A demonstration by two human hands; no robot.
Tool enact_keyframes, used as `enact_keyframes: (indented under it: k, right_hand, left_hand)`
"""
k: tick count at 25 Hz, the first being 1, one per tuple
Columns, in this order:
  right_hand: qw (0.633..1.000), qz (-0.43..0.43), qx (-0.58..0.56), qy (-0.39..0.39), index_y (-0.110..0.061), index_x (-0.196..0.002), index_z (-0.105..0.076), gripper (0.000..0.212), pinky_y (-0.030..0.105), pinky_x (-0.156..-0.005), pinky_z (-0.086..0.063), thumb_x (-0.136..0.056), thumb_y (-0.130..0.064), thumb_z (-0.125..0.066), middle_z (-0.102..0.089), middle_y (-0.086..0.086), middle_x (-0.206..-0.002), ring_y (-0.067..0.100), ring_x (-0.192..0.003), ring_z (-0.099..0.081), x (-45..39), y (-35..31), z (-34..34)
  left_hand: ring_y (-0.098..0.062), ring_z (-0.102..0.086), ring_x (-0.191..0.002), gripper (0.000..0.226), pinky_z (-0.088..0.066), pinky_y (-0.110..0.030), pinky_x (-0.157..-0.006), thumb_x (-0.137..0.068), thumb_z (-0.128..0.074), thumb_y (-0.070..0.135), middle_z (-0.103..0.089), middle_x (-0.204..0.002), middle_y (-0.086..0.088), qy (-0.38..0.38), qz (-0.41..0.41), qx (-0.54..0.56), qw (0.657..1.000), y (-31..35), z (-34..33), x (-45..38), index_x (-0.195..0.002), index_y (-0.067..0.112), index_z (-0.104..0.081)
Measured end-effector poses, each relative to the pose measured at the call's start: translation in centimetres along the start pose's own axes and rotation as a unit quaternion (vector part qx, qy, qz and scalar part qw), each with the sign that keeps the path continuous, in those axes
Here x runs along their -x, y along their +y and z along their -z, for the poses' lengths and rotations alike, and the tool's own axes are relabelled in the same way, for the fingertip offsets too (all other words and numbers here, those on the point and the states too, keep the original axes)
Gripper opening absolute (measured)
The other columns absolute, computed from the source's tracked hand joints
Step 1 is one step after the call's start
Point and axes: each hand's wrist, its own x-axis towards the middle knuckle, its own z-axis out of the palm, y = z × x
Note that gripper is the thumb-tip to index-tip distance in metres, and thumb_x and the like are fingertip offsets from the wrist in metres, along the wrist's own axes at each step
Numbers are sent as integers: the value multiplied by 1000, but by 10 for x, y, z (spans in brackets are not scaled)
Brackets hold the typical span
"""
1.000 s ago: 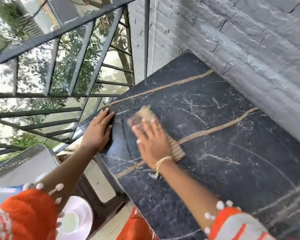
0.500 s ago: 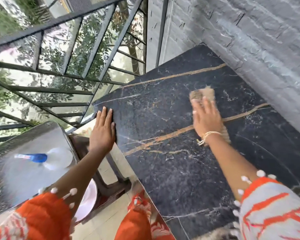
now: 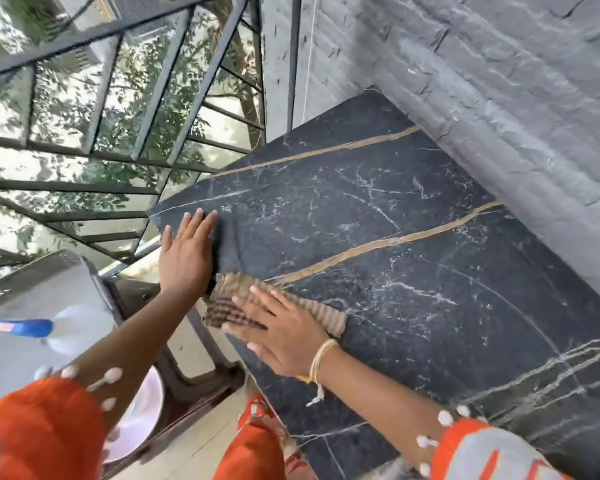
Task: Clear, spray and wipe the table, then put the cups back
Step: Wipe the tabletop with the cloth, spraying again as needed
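While you've got that brown ribbed wiping cloth (image 3: 243,306) pinned flat, you're mid-wipe, so here's my take from the head view, the only one there is.

Your right hand (image 3: 284,336) is spread, palm down, fingers (image 3: 253,292) fanned over the cloth, pressing it onto the black marble-look desk with tan veins (image 3: 395,271). It's pressing, not pinching. Your left hand (image 3: 187,251) is flat too, fingers together, planted on the desk's near-left edge as a brace, just beside the cloth.

The cloth sits at the left edge of the desk, its left end slightly overhanging. Its long axis runs roughly from that edge in toward the middle of the desk, angled a bit toward you, with the ribs crossing it.

To do this bit well, I'd say keep the palm flat so the whole cloth stays in contact, and run overlapping passes along the edge so nothing gets skipped. Watch the overhang, since a cloth half off the edge can bunch up or slip out from under your hand. The far corner by the grey stone wall (image 3: 499,116) probably wants a pass as well.

Off the desk, a blurry spray bottle with a blue label (image 3: 32,329) lies on a grey surface at left, and a pale round dish (image 3: 142,420) sits low down. No cups that I can make out clearly.
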Motion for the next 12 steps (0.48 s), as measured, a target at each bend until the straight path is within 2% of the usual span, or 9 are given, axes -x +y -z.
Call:
enact_keyframes:
  k: [2,5,7,9,12]
  right_hand:
    - [1000,-5,19,19,-37,-147,-31,49,48,-119,-18,-98,-37,-37,-25,4,-159,32,-146,-21,16,41,1]
    - [982,-177,27,63,-38,-146,-31,49,49,-117,-25,-97,-34,-34,-28,6,-157,32,-144,-25,43,136,4]
    - [952,-296,21,77,-38,-148,-26,51,50,-114,-29,-97,-34,-25,-25,7,-158,33,-145,-23,71,209,4]
    - [913,-398,13,94,-38,-148,-26,53,48,-116,-27,-96,-35,-21,-26,7,-158,33,-145,-24,112,274,3]
    - [849,-515,-4,118,-35,-146,-33,52,46,-118,-23,-95,-36,-23,-28,8,-157,34,-144,-24,156,326,0]
  left_hand:
    - [-21,-25,-147,45,-15,-46,-119,-102,-30,24,-33,-157,-1,8,-42,34,999,38,-10,-11,-147,25,-37]
    - [-22,-31,-145,48,-23,-45,-116,-99,-26,35,-38,-154,-3,-1,-94,71,993,99,-30,-22,-143,25,-44]
    - [-22,-27,-146,49,-20,-47,-117,-98,-28,39,-34,-156,-3,-19,-95,87,992,135,-42,-24,-144,28,-42]
    - [-22,-18,-149,49,-12,-50,-118,-98,-31,46,-24,-160,-1,-40,-119,55,991,163,-53,-21,-147,36,-35]
    - [-22,-11,-150,52,-8,-53,-119,-98,-29,53,-13,-163,3,-41,-137,-16,990,174,-60,-15,-149,44,-24]
